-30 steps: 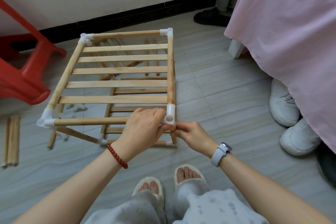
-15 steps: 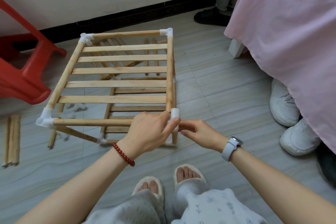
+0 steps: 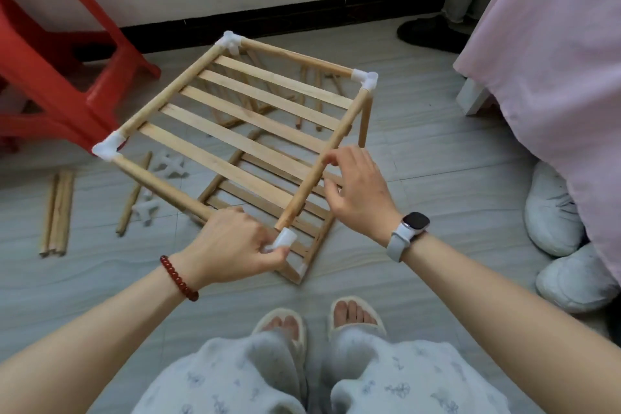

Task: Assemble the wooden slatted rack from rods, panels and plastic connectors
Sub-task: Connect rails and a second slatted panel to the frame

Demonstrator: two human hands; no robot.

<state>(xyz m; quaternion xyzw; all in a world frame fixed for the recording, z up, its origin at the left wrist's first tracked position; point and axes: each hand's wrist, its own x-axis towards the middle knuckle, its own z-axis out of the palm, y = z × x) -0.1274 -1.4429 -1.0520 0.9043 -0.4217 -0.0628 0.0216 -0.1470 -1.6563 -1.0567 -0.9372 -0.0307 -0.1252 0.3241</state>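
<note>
The rack [image 3: 242,131] stands on the floor [image 3: 420,151] in front of the person, turned so one corner points toward them. Its top frame of rods carries five slats, with a second slatted panel low beneath it. The left hand [image 3: 232,245] grips the near corner connector [image 3: 284,240], fingers curled round it and the end of the near-left rod [image 3: 161,185]. The right rod [image 3: 322,165] has its near end just at the connector's mouth; whether it is seated cannot be told. The right hand [image 3: 356,191] hovers beside that rod with fingers loosely curled, thumb and fingertips close to the wood, holding nothing firmly. Loose rods [image 3: 57,212] lie on the floor to the left, and spare connectors [image 3: 171,166] lie under the rack's left side. A red stool [image 3: 60,77] stands far left.
</note>
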